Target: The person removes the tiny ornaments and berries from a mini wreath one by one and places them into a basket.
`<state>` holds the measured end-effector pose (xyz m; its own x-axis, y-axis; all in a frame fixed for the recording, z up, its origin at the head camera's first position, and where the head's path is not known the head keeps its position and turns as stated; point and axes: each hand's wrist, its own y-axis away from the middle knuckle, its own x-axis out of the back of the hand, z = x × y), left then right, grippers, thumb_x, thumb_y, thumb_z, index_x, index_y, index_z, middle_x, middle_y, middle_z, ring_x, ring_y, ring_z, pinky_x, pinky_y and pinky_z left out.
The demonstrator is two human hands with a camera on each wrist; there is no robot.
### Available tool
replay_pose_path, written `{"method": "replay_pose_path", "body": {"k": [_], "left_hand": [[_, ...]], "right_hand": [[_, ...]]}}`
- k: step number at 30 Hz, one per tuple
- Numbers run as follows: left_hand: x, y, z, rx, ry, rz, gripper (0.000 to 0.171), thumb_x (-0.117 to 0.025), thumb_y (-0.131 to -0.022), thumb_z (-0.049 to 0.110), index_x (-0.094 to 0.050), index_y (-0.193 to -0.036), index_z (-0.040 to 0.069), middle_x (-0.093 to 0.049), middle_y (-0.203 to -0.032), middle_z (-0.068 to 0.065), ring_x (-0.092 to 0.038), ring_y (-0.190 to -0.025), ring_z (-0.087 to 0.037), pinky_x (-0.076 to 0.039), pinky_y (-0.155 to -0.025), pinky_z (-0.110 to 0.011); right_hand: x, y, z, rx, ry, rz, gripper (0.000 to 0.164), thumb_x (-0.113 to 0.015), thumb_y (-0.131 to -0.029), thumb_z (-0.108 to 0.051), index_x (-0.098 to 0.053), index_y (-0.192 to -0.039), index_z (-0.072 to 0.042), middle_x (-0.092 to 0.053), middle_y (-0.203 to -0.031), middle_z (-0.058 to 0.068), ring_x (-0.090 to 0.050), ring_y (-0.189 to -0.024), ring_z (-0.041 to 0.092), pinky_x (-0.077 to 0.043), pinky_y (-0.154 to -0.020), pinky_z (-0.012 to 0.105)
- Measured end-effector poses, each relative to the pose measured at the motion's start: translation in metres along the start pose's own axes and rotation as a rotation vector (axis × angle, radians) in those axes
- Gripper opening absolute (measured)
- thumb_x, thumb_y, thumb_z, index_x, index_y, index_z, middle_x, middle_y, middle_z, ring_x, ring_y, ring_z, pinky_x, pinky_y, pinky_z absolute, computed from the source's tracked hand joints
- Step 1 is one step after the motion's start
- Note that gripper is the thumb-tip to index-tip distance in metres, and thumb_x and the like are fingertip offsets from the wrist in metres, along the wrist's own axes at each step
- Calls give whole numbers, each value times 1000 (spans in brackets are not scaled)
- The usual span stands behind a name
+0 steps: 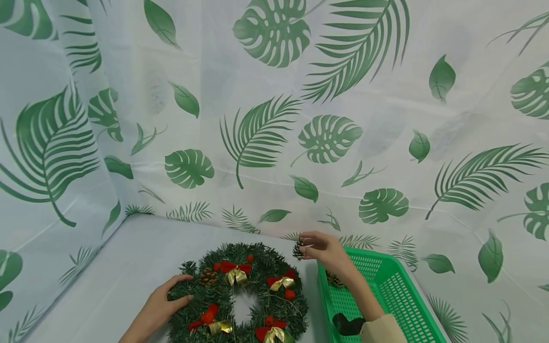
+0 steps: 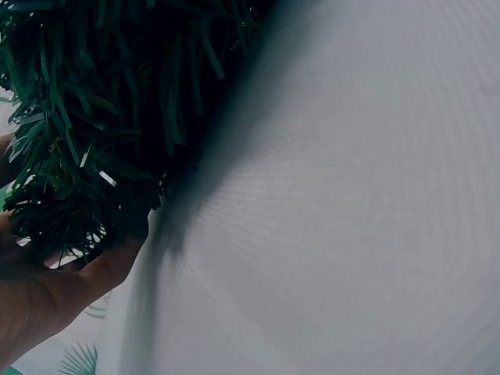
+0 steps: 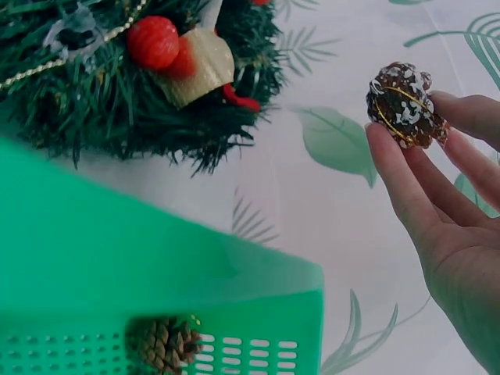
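Observation:
A green wreath [image 1: 289, 267] with red-and-gold bows, red berries and a pine cone [image 1: 208, 277] lies on the white table. At its left edge my left hand [image 1: 160, 302] grips the foliage, fingers and thumb around some sprigs; the left wrist view shows this hand [image 2: 70, 293] close up, partly hidden by the needles. Up beyond the wreath's right side, my right hand [image 1: 328, 250] pinches a small pine cone [image 3: 402, 105] between fingertips and thumb. That cone has white-frosted scales and a gold cord, and is held apart from the wreath.
To the right stands a green perforated basket [image 1: 422, 305], under my right forearm. Inside it are another pine cone [image 3: 168, 344] and a dark object [image 1: 348, 325], partly covered by the sleeve. A leaf-printed sheet [image 1: 266, 190] hangs behind the table [image 1: 128, 267].

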<state>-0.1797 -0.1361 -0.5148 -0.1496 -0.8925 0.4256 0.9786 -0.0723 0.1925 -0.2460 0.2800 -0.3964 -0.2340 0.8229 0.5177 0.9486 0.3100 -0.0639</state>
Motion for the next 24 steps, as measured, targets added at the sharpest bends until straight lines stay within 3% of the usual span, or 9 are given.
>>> {"method": "replay_pose_path", "body": {"k": [8,15,24], "left_hand": [[0,-1,0,1,-1,3,59,-78,-92,36,-59,-142,12,-45,-154,-29,-38,-141,-57,-48,-96,-67],[0,0,0,-5,-5,7,58,-78,-91,35,-60,-142,12,-46,-154,-29,-40,-140,-57,-48,-96,-67],[0,-1,0,2,1,-1,59,-78,-91,37,-60,-142,12,-45,-154,-29,-39,-140,-58,-48,-96,-68]], "right_hand": [[10,8,3,-22,15,28,46,-72,-98,-18,-60,-141,-4,-65,-133,25,-74,-101,24,-62,-85,30],[17,15,6,-32,1,59,44,-72,-98,-13,-61,-139,-4,-64,-134,26,-73,-107,29,-62,-89,44],[28,26,13,-98,-35,93,45,-74,-96,-17,-63,-137,-5,-64,-135,25,-73,-107,22,-63,-89,42]]}}
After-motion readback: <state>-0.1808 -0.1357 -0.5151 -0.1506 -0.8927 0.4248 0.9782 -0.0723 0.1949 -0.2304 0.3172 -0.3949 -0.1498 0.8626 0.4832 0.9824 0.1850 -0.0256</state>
